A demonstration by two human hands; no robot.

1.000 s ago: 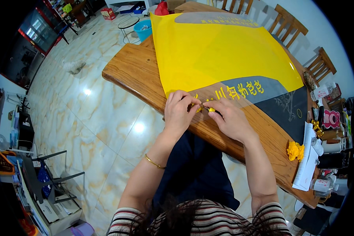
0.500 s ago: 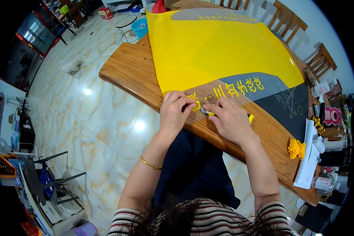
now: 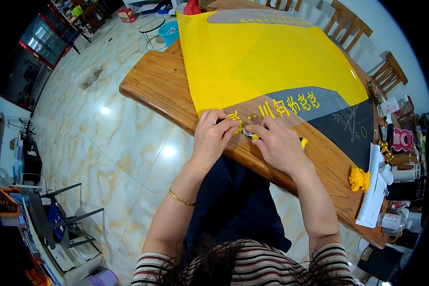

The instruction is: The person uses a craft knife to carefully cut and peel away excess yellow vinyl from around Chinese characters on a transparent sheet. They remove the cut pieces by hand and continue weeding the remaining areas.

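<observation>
A large yellow vinyl sheet [image 3: 262, 59] with clear areas and cut yellow characters [image 3: 281, 108] lies over the wooden table. At its near edge, my left hand [image 3: 210, 133] is closed, thumb and forefinger pinched at a yellow character by the corner. Whatever sits between those fingertips is too small to make out. My right hand [image 3: 282, 145] grips a yellow-and-black utility knife [image 3: 303, 142], its handle end showing past the palm. The metal tip [image 3: 246, 133] points left at the same character, close to my left fingertips. Most of the knife is hidden under my fingers.
A crumpled yellow scrap [image 3: 359, 179] and white papers [image 3: 371, 190] lie toward the right end of the wooden table [image 3: 150, 78]. Bottles and small items crowd a surface beyond. A dark mat [image 3: 345, 128] shows under the sheet. Wooden chairs [image 3: 350, 26] stand behind.
My left fingertips have shifted slightly right, toward the knife tip. My right hand stays almost in place, still holding the knife.
</observation>
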